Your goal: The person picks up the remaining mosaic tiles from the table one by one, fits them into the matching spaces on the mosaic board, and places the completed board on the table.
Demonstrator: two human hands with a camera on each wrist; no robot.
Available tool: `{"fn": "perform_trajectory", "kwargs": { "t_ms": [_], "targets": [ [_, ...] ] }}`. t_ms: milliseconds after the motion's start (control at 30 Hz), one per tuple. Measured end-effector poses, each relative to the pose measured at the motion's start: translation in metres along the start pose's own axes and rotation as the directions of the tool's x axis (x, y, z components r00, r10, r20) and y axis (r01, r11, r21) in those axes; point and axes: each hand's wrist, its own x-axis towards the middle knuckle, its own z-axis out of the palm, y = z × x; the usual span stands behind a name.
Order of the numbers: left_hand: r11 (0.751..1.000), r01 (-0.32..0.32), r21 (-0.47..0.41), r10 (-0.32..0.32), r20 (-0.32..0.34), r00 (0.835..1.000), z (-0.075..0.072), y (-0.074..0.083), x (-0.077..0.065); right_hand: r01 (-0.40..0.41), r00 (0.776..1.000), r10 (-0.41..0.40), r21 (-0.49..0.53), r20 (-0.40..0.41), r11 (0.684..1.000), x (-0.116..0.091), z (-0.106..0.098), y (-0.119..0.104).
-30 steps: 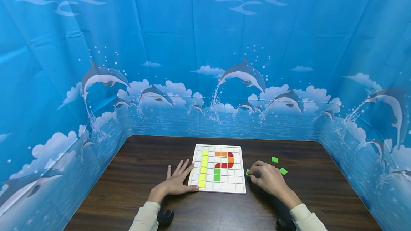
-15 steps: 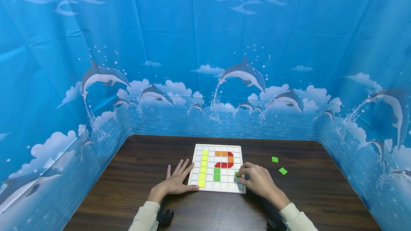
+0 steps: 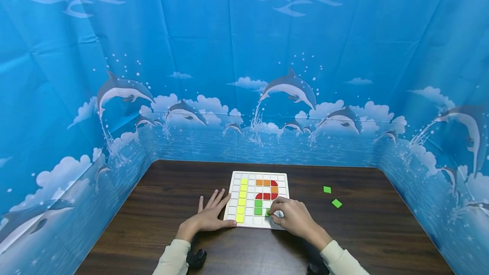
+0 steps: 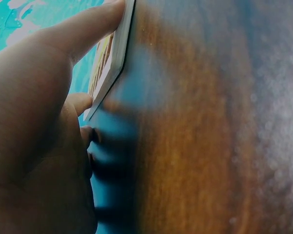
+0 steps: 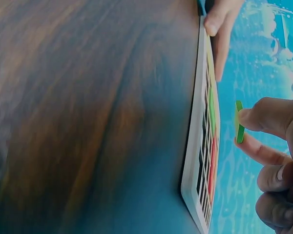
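Observation:
A white grid board [image 3: 250, 220] lies on the table, filled in part with flat tiles. Yellow tiles [image 3: 242, 202] form a column at its left; orange tiles [image 3: 259, 183] and red tiles [image 3: 263, 197] make a curve, with two green tiles [image 3: 258, 207] below. My left hand [image 3: 208, 217] rests with spread fingers at the board's left edge, thumb on its near corner. Above the board's lower middle, my right hand [image 3: 296, 217] pinches a green square tile [image 5: 240, 122] between thumb and finger; the right wrist view shows it held clear of the board.
Two loose green tiles, a farther tile [image 3: 327, 189] and a nearer tile [image 3: 336, 203], lie on the dark wooden table [image 3: 153, 224] right of the board. A blue dolphin-print curtain [image 3: 244, 75] surrounds the table's back and sides.
My right hand has moved left with the green tile, from beside the board's right edge to over its lower middle, near the green column. The left hand stays put.

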Motion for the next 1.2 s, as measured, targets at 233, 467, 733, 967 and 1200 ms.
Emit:
{"fn": "perform_trajectory", "kwargs": {
  "t_ms": [233, 467, 733, 967, 1200],
  "targets": [
    [1.0, 0.006, -0.01, -0.006, 0.018, 1.0, -0.007, 0.008, -0.004, 0.052, 0.998, -0.051, -0.009, 0.03, 0.999, 0.005, 0.008, -0.008],
    [1.0, -0.005, 0.018, 0.005, -0.005, 1.0, 0.005, -0.01, 0.007, 0.059, 0.995, -0.059, 0.002, 0.085, 0.998, 0.011, 0.015, -0.015],
    [1.0, -0.011, 0.013, 0.011, -0.004, 1.0, 0.001, -0.004, 0.002, 0.091, 0.989, -0.092, 0.011, 0.119, 0.996, 0.014, 0.021, -0.017],
    [0.999, 0.023, 0.031, -0.023, -0.008, 1.0, 0.001, -0.003, 0.003, 0.151, 0.978, -0.15, -0.001, 0.146, 0.988, 0.015, 0.021, -0.019],
    [0.999, 0.035, 0.028, -0.036, 0.022, 0.999, -0.006, 0.009, -0.003, 0.173, 0.971, -0.167, -0.02, 0.168, 0.985, 0.013, 0.018, -0.02]
  ]
}}
